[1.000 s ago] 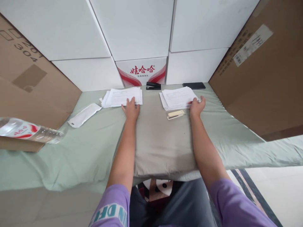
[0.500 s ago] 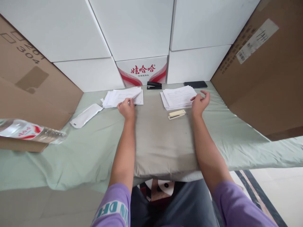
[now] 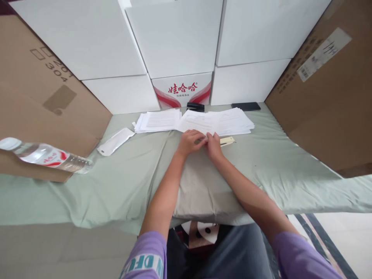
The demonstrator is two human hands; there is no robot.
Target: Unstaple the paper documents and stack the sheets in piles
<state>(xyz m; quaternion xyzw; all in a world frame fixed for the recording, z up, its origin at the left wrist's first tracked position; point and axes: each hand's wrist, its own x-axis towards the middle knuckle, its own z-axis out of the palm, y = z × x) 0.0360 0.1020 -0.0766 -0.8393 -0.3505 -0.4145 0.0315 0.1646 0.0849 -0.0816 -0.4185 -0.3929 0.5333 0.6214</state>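
Note:
My left hand [image 3: 190, 143] and my right hand [image 3: 214, 147] meet at the near edge of the printed sheets of paper [image 3: 195, 121] in the middle. Both have their fingers closed on that edge, and the fingertips almost touch. These sheets lie between a left paper stack [image 3: 161, 120] and a right paper stack [image 3: 234, 120], overlapping both. How many sheets I hold cannot be made out. Just right of my right hand lies a cream stapler [image 3: 228, 141], partly hidden by it. Behind the sheets stands a black stapler [image 3: 195, 105], its lower part covered by paper.
A black phone [image 3: 246, 106] lies at the back right. On the left are a white flat pouch [image 3: 116, 142] and a water bottle [image 3: 49, 157] on its side. White boxes [image 3: 174, 42] wall the back; brown cartons [image 3: 328, 104] stand at both sides on the green cloth [image 3: 124, 182].
My left hand has moved right from the left stack with paper. My right hand has come left from the right stack to meet it. The view has shifted slightly.

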